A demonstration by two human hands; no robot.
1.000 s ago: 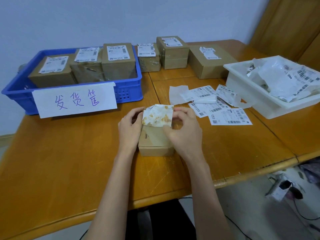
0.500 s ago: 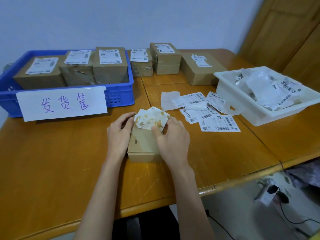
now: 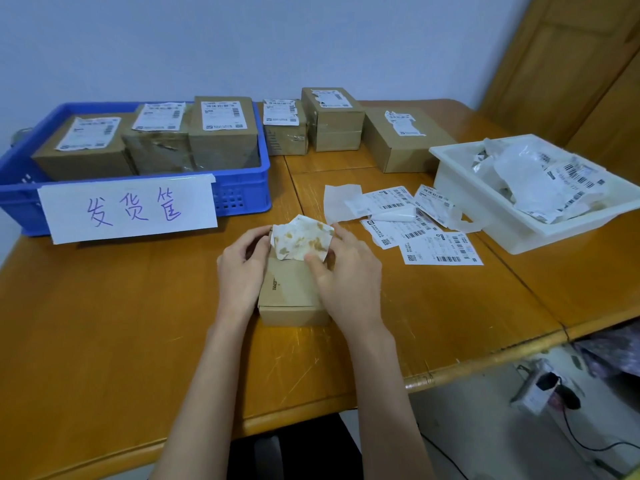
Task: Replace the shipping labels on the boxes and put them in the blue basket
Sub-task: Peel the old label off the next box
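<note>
A small cardboard box lies on the table in front of me. Its old label, white with brown patches of torn card on its underside, is peeled up from the box top. My right hand pinches the label's lower edge. My left hand grips the box's left side. The blue basket at the back left holds three labelled boxes and carries a handwritten paper sign. Fresh shipping labels lie loose to the right of my hands.
Three more boxes with torn labels stand at the back centre. A white tray of crumpled label waste sits at the right. A wooden door stands behind it. The table's front edge runs just below my forearms.
My right hand has peeled the old label further off the box, folding it back toward the far end. The camera view shifted slightly; the box stays in place.
</note>
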